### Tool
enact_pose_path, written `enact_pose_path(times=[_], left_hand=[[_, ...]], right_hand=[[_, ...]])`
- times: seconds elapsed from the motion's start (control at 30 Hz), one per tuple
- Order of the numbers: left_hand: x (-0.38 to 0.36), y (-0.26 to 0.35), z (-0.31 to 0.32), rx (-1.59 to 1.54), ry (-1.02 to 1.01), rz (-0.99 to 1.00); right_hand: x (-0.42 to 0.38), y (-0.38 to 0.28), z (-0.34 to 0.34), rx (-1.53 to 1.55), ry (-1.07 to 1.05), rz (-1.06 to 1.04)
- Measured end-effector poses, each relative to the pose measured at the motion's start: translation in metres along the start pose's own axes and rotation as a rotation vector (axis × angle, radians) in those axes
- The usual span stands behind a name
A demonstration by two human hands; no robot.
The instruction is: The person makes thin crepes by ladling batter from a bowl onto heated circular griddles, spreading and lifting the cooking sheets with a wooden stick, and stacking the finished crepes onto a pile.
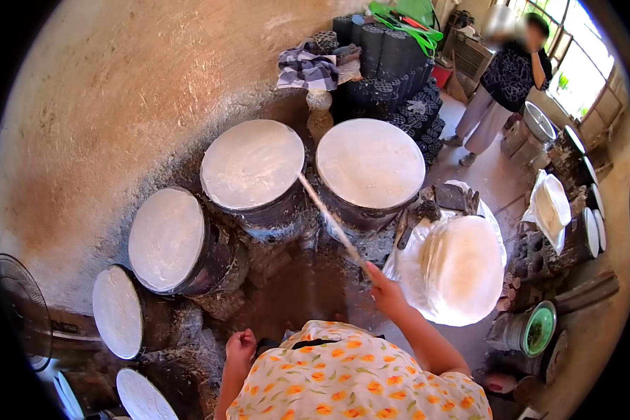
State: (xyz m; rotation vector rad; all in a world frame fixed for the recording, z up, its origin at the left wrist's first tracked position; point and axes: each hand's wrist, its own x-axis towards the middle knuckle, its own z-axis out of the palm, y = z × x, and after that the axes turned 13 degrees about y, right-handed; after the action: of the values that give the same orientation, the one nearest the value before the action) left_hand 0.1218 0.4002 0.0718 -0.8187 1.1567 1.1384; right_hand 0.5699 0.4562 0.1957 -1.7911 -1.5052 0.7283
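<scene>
My right hand is closed around one end of a long, pale wooden stick. The stick's far tip meets the right edge of a round griddle with a whitish, batter-like layer, set on a dark drum-shaped stove. Just right of it is a second white-topped griddle. Low by my waist, my left hand is curled into a fist, apart from the stoves, with nothing seen in it. Beyond my right forearm, a stack of thin round flatbreads lies on a white cloth.
More white-topped griddles curve along the wall to my left, near a fan. Black coal briquettes are piled at the back. A person stands near the window. A green basin and more stoves line the right side.
</scene>
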Motion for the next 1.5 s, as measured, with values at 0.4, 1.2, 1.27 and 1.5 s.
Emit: enact_pose_path(times=[0.4,1.2,1.27,1.5], left_hand=[[-0.009,-0.051,0.088,0.34,0.047,0.057],[0.083,0.031,0.139,0.271,0.114,-0.12],[0.085,0.033,0.141,0.217,0.118,-0.18],[0.079,0.039,0.146,0.191,0.093,-0.125]], right_hand=[[0.029,0.057,-0.1,-0.277,0.478,0.084],[0.201,-0.009,-0.029,-0.968,0.132,0.376],[0.199,-0.006,-0.026,-0.971,0.141,0.36],[0.159,-0.003,-0.029,-0.866,0.24,0.358]])
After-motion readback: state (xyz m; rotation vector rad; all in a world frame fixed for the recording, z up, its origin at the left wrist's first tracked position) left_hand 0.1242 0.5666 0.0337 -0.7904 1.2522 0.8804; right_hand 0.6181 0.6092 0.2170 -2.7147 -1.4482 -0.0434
